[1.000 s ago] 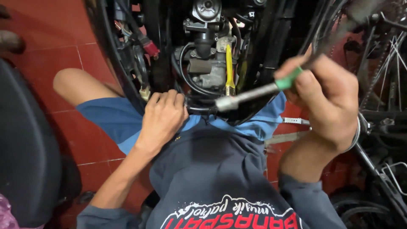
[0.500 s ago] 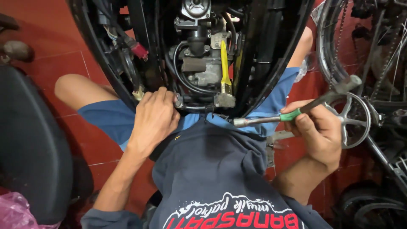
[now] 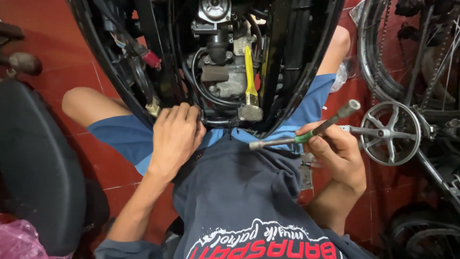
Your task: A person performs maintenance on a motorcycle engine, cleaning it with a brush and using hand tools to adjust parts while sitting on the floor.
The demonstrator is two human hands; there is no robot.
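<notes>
I sit on a red tiled floor facing the opened body of a motorbike (image 3: 287, 72), its engine parts (image 3: 225, 72) bare between black panels. My left hand (image 3: 175, 136) rests with curled fingers on the lower edge of the frame, beside black hoses. My right hand (image 3: 338, 153) grips a metal socket wrench (image 3: 306, 134) with a green band; its shaft points left, its socket end hanging over my lap just below the frame. A yellow-handled brush (image 3: 249, 81) stands among the engine parts.
A bicycle chainring with crank (image 3: 390, 134) and wheels (image 3: 383, 57) stand close on the right. A black seat (image 3: 33, 168) lies at the left, with a pink plastic bag (image 3: 19, 240) at the bottom left corner. A red connector (image 3: 151, 58) hangs from wiring.
My right hand has carried the wrench down and to the right, away from the engine, and lowered it over my lap. The left hand stays on the frame's lower edge.
</notes>
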